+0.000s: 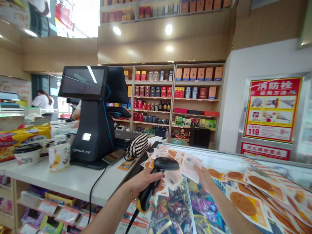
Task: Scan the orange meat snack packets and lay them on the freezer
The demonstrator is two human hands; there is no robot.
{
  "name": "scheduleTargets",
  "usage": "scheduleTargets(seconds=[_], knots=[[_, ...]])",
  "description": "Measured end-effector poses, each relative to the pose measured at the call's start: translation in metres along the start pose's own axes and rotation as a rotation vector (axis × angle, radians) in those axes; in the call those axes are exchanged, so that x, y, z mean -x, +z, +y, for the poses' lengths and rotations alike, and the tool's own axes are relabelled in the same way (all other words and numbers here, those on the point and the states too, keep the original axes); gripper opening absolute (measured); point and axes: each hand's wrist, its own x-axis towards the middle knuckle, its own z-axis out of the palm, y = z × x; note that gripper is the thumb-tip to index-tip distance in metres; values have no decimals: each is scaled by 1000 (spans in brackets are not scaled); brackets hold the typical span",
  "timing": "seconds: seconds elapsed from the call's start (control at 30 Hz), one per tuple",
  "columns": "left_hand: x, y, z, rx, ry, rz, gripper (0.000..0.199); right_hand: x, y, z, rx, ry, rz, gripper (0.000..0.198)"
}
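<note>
My left hand (pixel 145 182) is wrapped round the handle of a black barcode scanner (pixel 164 164) with a yellow-trimmed base. Its head points right, towards a flat packet (pixel 191 167) that my right hand (pixel 204 177) grips by the edge. The packet's pale back, with printing on it, faces me. Just beyond the scanner, another pale-backed packet (pixel 172 179) bears a dark printed patch; whether it is loose or touched by my left hand I cannot tell. Round brown snacks in flat packets (pixel 242 203) lie heaped at the right on the glass top of a case.
Colourful wrapped goods (pixel 168 211) show through the glass. A till (pixel 94 130) stands on the white counter (pixel 80 182) to the left, with a striped pouch (pixel 137 145), a phone (pixel 113 156) and a lidded cup (pixel 28 152). The scanner's cable (pixel 131 222) trails down.
</note>
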Motion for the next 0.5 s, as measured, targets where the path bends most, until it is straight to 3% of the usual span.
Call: scheduleTargets(seconds=[0.13, 0.27, 0.5], knots=[[1, 8, 6, -27, 47, -40, 30, 1, 1, 1, -71, 0, 22, 39], [0, 12, 11, -46, 74, -33, 31, -7, -11, 5, 4, -31, 132, 38], [-13, 9, 6, 2, 9, 109, 32, -12, -88, 2, 400, -156, 379, 44]])
